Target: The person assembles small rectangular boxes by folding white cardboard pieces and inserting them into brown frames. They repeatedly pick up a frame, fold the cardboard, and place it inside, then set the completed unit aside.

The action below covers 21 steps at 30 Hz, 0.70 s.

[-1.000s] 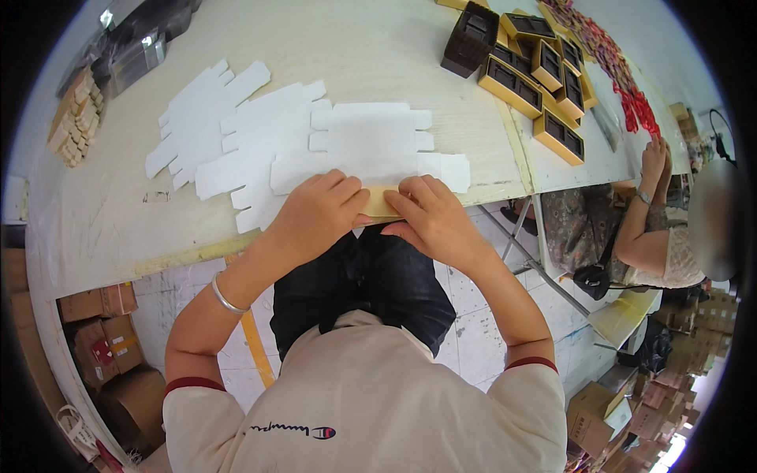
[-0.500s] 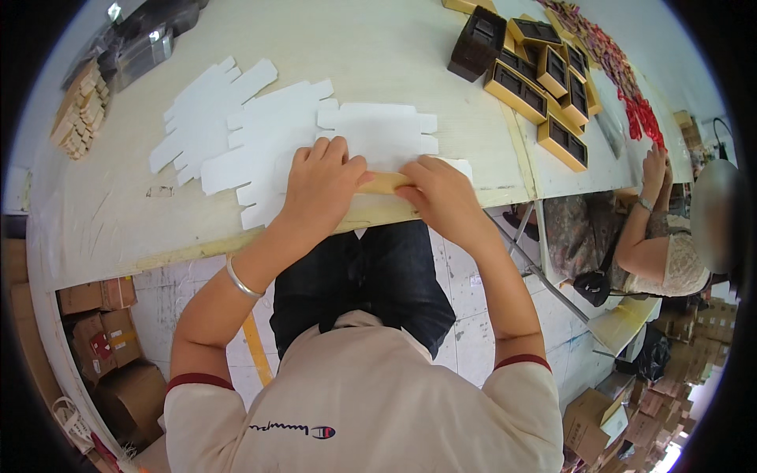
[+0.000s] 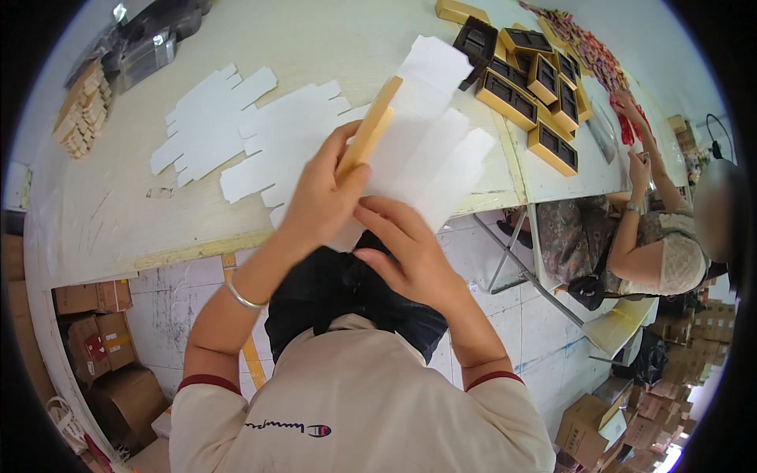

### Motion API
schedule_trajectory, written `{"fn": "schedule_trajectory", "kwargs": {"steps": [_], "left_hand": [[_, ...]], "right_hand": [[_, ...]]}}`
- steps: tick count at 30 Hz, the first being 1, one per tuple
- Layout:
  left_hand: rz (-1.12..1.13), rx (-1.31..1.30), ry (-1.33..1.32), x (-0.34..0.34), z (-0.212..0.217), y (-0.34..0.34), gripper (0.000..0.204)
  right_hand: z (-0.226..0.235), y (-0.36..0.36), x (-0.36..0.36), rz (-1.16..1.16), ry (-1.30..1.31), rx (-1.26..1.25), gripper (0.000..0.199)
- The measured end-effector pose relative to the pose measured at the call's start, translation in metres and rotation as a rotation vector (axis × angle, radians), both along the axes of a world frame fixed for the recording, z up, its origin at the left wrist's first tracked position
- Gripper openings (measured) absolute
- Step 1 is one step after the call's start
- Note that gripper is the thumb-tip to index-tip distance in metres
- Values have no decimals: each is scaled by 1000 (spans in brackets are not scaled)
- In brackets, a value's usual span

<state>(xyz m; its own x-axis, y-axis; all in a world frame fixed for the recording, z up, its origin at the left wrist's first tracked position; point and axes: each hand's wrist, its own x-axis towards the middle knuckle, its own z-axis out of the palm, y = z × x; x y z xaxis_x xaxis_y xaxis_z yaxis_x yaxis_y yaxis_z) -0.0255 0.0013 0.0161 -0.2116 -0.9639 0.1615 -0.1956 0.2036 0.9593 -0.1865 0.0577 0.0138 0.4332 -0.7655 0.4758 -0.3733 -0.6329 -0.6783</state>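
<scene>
The single view came from a fisheye camera worn on the person's head, looking steeply down over the beige-shirted chest onto the near edge of the pale wooden worktable. It sat close above the left hand and right hand, near mid-frame. Straight table edges bowed toward the dark circular rim, and the tiled floor showed below.

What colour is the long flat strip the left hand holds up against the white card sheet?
Tan yellow; the strip shows best in the head view, raised in the left hand.
</scene>
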Motion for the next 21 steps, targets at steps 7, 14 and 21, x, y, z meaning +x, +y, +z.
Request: {"fn": "schedule_trajectory", "kwargs": {"steps": [7, 14, 21], "left_hand": [[-406, 391, -372, 43, 17, -56, 37], [-46, -748, -869, 18, -5, -24, 43], [-321, -489, -676, 38, -6, 37, 34]], "right_hand": [[-12, -2, -52, -9, 464, -402, 47], [-44, -23, -38, 29, 307, -352, 31], [-40, -28, -40, 52, 353, -331, 27]]}}
